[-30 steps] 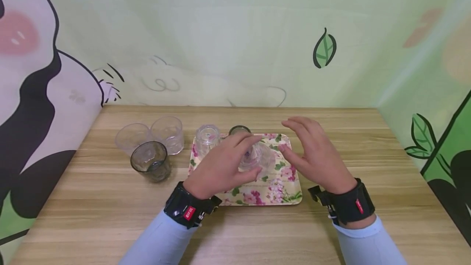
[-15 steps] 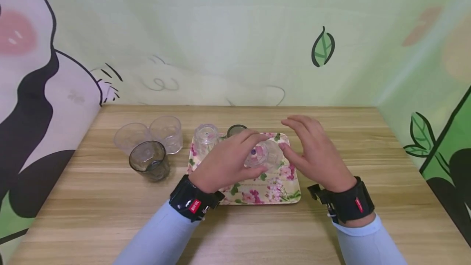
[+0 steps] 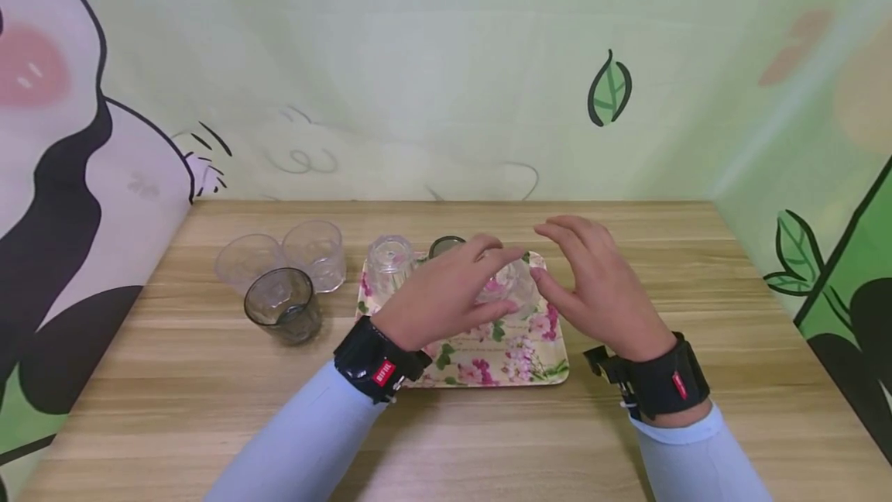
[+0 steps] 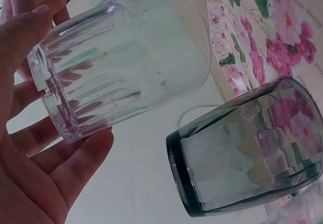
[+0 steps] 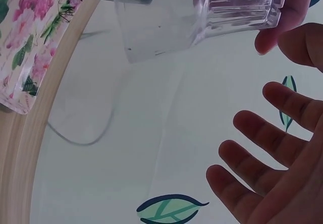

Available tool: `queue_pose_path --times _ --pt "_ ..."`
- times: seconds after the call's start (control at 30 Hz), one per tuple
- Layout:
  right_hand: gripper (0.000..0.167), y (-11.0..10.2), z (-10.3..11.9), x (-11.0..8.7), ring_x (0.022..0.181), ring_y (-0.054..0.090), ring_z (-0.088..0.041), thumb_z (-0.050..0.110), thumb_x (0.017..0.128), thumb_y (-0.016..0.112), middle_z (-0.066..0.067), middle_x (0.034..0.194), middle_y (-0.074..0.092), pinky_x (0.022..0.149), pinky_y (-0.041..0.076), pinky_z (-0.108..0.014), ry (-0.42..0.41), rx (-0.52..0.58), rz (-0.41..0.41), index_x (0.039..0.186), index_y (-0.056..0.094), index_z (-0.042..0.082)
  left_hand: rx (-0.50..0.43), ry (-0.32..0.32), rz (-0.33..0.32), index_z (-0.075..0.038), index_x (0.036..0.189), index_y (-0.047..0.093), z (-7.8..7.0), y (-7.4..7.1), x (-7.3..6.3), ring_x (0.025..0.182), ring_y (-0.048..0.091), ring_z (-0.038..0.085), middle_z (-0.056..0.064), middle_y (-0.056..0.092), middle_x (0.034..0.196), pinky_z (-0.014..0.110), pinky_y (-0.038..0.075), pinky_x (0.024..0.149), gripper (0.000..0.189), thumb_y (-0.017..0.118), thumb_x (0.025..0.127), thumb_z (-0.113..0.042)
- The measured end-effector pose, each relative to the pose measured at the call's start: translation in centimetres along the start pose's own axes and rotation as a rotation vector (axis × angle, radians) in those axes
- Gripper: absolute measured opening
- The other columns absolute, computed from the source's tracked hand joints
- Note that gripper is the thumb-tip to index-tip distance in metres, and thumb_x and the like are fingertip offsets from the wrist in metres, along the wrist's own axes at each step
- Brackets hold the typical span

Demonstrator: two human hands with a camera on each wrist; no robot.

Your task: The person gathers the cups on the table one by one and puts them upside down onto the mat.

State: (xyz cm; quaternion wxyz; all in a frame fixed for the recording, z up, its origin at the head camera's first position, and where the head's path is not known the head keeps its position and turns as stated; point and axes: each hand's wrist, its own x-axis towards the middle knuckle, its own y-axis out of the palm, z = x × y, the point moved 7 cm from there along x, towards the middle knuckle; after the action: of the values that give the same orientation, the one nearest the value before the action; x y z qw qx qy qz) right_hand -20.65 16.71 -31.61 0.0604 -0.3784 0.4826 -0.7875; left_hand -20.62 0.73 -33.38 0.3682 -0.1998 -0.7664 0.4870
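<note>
My left hand grips a clear glass by its ridged base, the rim pointing down over the floral tray. My right hand is held just to the right of that glass, fingers apart and holding nothing; its thumb is close to the base in the right wrist view. A smoky grey glass stands upside down on the tray, partly hidden behind my left hand in the head view. Another clear glass is upside down at the tray's back left corner.
Left of the tray, two clear glasses, one at the far left and one closer, stand on the wooden table. In front of them is an upright smoky glass. A printed cloth backdrop rises behind the table.
My left hand has shifted right and slightly away from me over the tray, carrying the clear glass closer to my right hand. The right hand has barely moved.
</note>
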Motion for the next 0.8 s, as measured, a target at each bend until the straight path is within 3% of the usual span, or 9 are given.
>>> queue_pose_path --times 0.4,0.8 --pt "0.051 -0.2 -0.1 0.0 0.127 0.049 -0.036 0.029 0.091 0.067 -0.017 0.135 0.055 0.105 0.043 -0.054 -0.015 -0.019 -0.018 0.135 0.056 0.005 0.007 -0.012 0.045 -0.013 0.148 0.047 0.0 0.6 0.9 0.094 0.062 0.011 0.005 0.057 0.13 0.027 0.055 0.089 0.067 0.067 0.093 -0.047" --pt "0.051 -0.2 -0.2 0.0 0.127 0.049 -0.037 0.028 0.091 0.068 -0.018 0.135 0.055 0.106 0.043 -0.055 -0.012 -0.017 -0.013 0.135 0.056 0.005 0.053 -0.039 0.083 -0.013 0.145 0.049 0.3 1.4 1.8 0.108 0.063 0.015 0.004 0.056 0.131 0.03 0.056 0.092 0.067 0.067 0.092 -0.05"
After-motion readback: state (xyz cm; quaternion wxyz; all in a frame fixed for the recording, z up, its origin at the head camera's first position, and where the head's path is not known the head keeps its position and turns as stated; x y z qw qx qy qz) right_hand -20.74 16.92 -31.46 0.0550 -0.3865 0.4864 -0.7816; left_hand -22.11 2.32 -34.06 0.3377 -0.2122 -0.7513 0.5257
